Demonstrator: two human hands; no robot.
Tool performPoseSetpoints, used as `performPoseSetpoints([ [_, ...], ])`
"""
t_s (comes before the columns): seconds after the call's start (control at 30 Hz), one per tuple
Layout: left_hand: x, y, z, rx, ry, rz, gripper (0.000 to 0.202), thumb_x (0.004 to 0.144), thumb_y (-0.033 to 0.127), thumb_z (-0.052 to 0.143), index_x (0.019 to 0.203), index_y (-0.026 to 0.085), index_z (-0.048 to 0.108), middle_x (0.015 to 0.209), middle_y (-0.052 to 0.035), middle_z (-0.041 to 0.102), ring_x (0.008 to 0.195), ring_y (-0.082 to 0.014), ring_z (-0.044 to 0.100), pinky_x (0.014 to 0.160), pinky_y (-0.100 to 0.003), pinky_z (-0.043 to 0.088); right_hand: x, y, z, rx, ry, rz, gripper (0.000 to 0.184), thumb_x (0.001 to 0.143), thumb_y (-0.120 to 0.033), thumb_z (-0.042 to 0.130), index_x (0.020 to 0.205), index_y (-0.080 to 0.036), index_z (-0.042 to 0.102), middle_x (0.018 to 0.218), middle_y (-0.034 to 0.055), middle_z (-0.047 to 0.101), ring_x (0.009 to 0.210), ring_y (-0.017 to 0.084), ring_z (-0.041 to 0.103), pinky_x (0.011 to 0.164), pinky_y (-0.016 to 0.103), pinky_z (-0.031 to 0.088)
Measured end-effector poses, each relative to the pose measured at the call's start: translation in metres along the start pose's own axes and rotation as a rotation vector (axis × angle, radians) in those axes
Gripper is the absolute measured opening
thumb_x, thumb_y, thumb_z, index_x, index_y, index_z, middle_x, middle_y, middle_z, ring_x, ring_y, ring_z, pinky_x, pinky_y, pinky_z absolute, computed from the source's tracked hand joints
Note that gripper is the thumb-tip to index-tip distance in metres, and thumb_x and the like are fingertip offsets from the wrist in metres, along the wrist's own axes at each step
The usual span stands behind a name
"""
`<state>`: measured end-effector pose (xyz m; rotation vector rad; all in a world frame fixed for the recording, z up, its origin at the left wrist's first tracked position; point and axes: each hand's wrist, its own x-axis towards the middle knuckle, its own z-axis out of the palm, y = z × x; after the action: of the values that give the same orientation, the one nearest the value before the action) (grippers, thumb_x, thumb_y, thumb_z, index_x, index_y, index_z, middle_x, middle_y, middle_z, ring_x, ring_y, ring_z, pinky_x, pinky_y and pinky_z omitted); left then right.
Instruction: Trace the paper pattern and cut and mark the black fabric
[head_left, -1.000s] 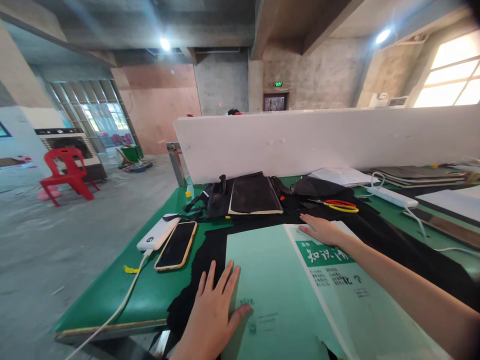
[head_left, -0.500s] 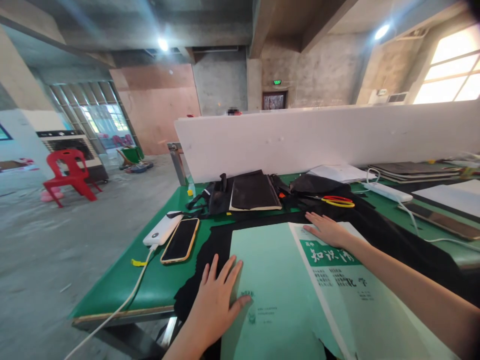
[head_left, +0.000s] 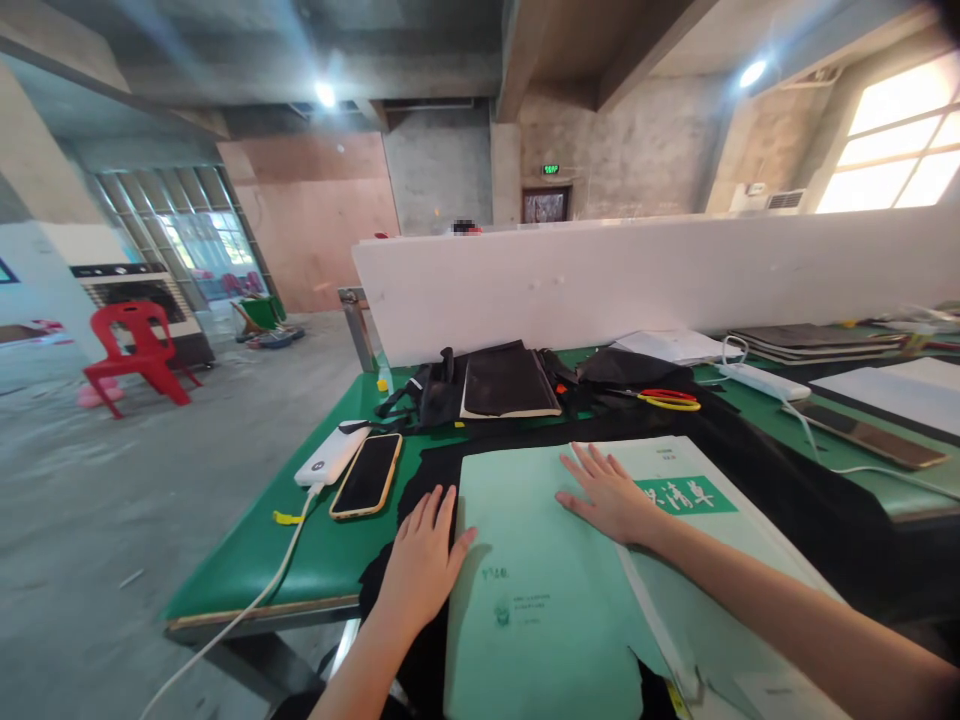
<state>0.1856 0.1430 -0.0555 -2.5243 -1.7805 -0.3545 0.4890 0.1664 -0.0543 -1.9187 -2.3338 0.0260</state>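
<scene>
A green book (head_left: 547, 640) lies spread with its covers upward on black cloth (head_left: 795, 500), beneath both sets of fingers. Left hand (head_left: 422, 565): fingers slightly parted, grasping nothing, thumb over the book's left edge. Right hand (head_left: 616, 503): fingers fanned flat across the spine. Left of the left fingers, a phone (head_left: 367, 476); beyond the right fingers, scissors (head_left: 671, 400).

Surface Anatomy, Head View

From my remote station I see a left hand (head_left: 429, 555) and a right hand (head_left: 616, 500), both ungloved, with slender, tapering fingers (head_left: 445, 512). The left forearm (head_left: 364, 655) and right forearm (head_left: 765, 596) are bare and slim; finer surface detail is too blurred to tell.
</scene>
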Motion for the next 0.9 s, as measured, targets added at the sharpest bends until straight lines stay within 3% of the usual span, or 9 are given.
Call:
performPoseSetpoints([
  [0.13, 0.004, -0.007, 0.008, 0.066, -0.025, -0.028, 0.077, 0.086, 0.063, 0.015, 0.139, 0.009, 0.031, 0.147, -0.0157, 0.025, 0.136, -0.0309, 0.019, 0.108, -0.049, 0.024, 0.001, 0.0, 0.0, -0.038, -0.009, -0.046, 0.082, 0.08, -0.074, 0.017, 0.143, -0.023, 0.029, 0.151, 0.0074, 0.014, 0.137, 0.034, 0.008, 0.109, 0.051, 0.014],
  [0.5, 0.001, -0.008, 0.007, 0.065, -0.05, -0.023, 0.085, 0.083, 0.068, 0.011, 0.141, 0.006, 0.023, 0.147, -0.017, 0.02, 0.136, -0.032, 0.014, 0.109, -0.049, 0.02, 0.01, 0.001, -0.001, -0.053, -0.024, -0.094, 0.084, 0.078, -0.076, 0.017, 0.142, -0.023, 0.029, 0.151, 0.0096, 0.016, 0.137, 0.035, 0.011, 0.107, 0.054, 0.016],
  [0.7, 0.001, -0.007, 0.002, -0.022, -0.085, -0.03, 0.078, 0.084, 0.067, 0.012, 0.143, 0.017, 0.019, 0.148, -0.0149, 0.021, 0.137, -0.0307, 0.013, 0.109, -0.051, 0.019, 0.02, -0.001, 0.0, -0.045, -0.027, -0.106, 0.084, 0.078, -0.076, 0.018, 0.142, -0.023, 0.029, 0.151, 0.0094, 0.016, 0.137, 0.035, 0.01, 0.108, 0.053, 0.014],
  [0.9, 0.003, -0.006, 0.001, -0.027, -0.089, -0.057, 0.083, 0.082, 0.069, 0.014, 0.143, 0.013, 0.019, 0.148, -0.0177, 0.021, 0.137, -0.0332, 0.012, 0.108, -0.052, 0.019, 0.025, -0.007, -0.001, -0.043, -0.023, -0.112, 0.083, 0.078, -0.076, 0.019, 0.143, -0.025, 0.028, 0.15, 0.0088, 0.018, 0.137, 0.035, 0.01, 0.108, 0.051, 0.016],
])
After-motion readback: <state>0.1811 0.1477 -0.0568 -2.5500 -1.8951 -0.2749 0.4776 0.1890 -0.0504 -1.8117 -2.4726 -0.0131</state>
